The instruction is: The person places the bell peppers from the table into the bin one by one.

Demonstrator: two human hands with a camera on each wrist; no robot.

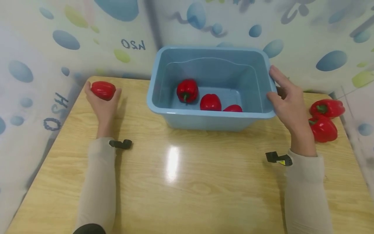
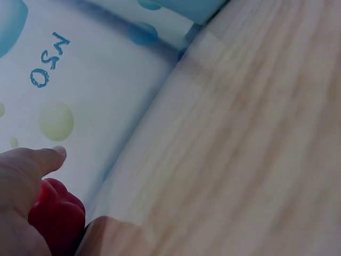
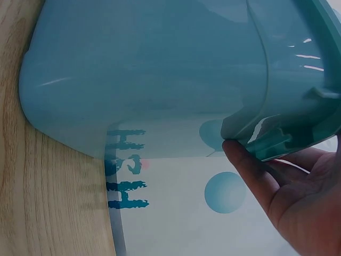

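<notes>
At the far left corner of the table, my left hand (image 1: 103, 109) holds a red bell pepper (image 1: 103, 90) between thumb and fingers. The left wrist view shows part of that pepper (image 2: 57, 218) beside the hand. My right hand (image 1: 289, 104) grips the right rim of a light blue plastic bin (image 1: 204, 121), and the right wrist view shows the thumb on the rim. Inside the bin lie a bell pepper (image 1: 187, 91) with its green stem showing, a second pepper (image 1: 210, 102) and a third pepper (image 1: 233, 108), partly hidden by the front wall.
Two more red peppers, an upper one (image 1: 328, 108) and a lower one (image 1: 323, 129), lie by the right edge of the wooden table (image 1: 198, 182), close to my right wrist. A patterned wall (image 1: 96, 39) with blue and green spots stands behind and beside the table.
</notes>
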